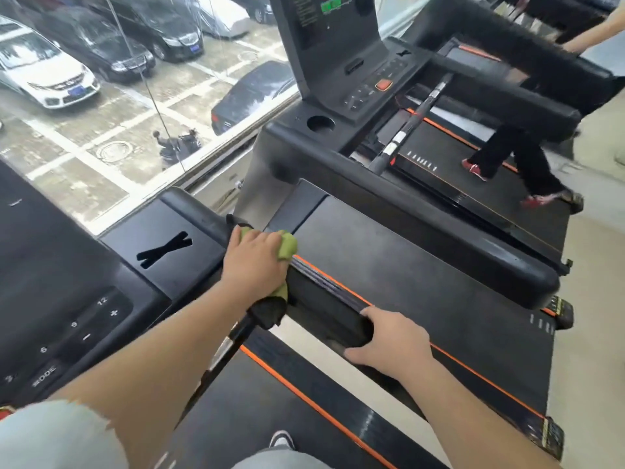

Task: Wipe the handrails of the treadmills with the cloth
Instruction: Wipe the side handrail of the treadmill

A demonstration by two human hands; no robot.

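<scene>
A black padded handrail (324,309) of the treadmill I stand on runs from the console toward the lower right. My left hand (252,262) presses a green cloth (285,247) onto the rail's upper part, with fingers curled over the cloth. My right hand (394,340) grips the rail's free end, thumb underneath. The neighbouring treadmill's handrail (422,214) lies further right, untouched.
My treadmill's console (67,319) with buttons is at the lower left. The neighbouring treadmill has a console (338,62) and cup holder (320,124). Beyond it another person (517,157) walks on a third treadmill. A window at the left overlooks parked cars.
</scene>
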